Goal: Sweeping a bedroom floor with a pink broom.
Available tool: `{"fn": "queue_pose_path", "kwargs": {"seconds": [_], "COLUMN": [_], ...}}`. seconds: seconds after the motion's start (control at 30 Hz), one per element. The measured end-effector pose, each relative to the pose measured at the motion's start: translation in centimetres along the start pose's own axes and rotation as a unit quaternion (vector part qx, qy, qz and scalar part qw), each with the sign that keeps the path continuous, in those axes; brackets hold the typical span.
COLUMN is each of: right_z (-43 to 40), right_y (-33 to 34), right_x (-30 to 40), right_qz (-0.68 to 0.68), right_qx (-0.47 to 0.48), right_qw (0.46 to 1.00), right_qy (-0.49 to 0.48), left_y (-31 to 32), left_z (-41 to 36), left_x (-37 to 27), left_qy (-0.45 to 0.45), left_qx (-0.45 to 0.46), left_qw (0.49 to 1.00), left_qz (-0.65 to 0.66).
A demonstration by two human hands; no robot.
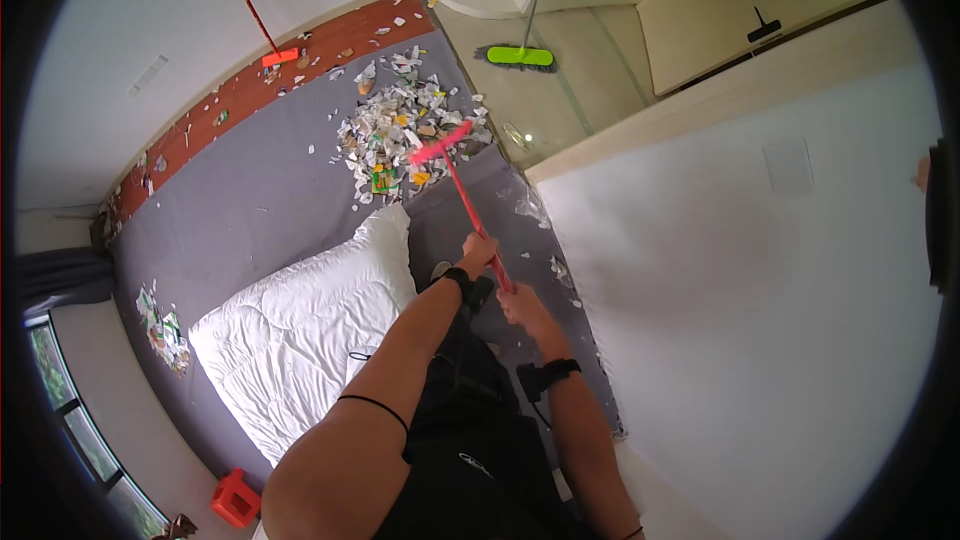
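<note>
A red broom [466, 201] slants away from me, and both of my hands are closed around its handle. My left hand [478, 251] grips farther down the handle, while my right hand [523, 309] holds near its top end. At the far end, the pinkish-red broom head [441, 143] overlaps the right side of a large pile of torn paper and packaging scraps [382, 124]. The pile spreads over a grey floor covering [247, 180]. Whether the bristles press on the floor cannot be made out.
A white quilt [300, 307] lies left of me. Another scrap heap [163, 334] is beyond it. An orange-red broom [279, 57] leans at the far wall above scattered bits. A green-headed mop [520, 56] stands on pale tiles. A white wall [675, 277] rises on my right; a red container [237, 499] is lower left.
</note>
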State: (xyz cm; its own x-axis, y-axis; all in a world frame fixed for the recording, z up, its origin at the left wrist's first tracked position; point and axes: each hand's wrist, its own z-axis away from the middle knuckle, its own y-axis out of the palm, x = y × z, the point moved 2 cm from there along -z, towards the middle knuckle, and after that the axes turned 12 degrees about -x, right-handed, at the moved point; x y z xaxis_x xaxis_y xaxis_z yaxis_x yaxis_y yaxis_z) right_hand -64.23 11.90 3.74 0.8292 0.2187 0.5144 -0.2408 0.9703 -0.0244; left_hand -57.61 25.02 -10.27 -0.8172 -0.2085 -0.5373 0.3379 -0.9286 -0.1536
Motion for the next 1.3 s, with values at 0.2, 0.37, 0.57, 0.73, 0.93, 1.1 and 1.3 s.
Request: {"fn": "queue_pose_path", "kwargs": {"seconds": [0.2, 0.37, 0.57, 0.73, 0.93, 1.1, 1.3], "right_z": [4.2, 10.7, 12.9, 8.0, 5.8, 5.6, 9.3], "right_y": [-1.0, -2.2, -1.1, -0.2, 0.8, 1.1, 1.2], "right_x": [-1.6, 0.8, 1.0, -0.6, -1.2, -0.6, 2.5], "right_qz": [0.134, 0.348, 0.441, 0.369, 0.067, 0.252, 0.432], "right_qx": [-0.069, -0.151, -0.156, -0.116, 0.025, -0.085, -0.141], "right_qw": [0.984, 0.901, 0.877, 0.920, 0.997, 0.944, 0.860], "right_qy": [-0.091, -0.213, -0.110, -0.057, -0.022, -0.196, -0.233], "left_y": [-1.3, -0.3, -1.2, -2.6, -4.8, -6.2, -3.8], "left_z": [2.3, 8.4, 11.2, 8.7, 4.5, 4.5, 5.7], "left_x": [-1.0, 1.1, 3.8, 5.4, 1.6, -2.0, 0.2], "left_qy": [0.009, -0.071, -0.232, -0.169, 0.000, 0.070, -0.022], "left_qx": [0.010, 0.086, 0.197, 0.224, -0.035, 0.056, 0.139], "left_qw": [0.995, 0.983, 0.936, 0.948, 0.999, 0.980, 0.951], "left_qz": [0.100, 0.149, 0.177, 0.153, 0.035, 0.177, 0.275]}}
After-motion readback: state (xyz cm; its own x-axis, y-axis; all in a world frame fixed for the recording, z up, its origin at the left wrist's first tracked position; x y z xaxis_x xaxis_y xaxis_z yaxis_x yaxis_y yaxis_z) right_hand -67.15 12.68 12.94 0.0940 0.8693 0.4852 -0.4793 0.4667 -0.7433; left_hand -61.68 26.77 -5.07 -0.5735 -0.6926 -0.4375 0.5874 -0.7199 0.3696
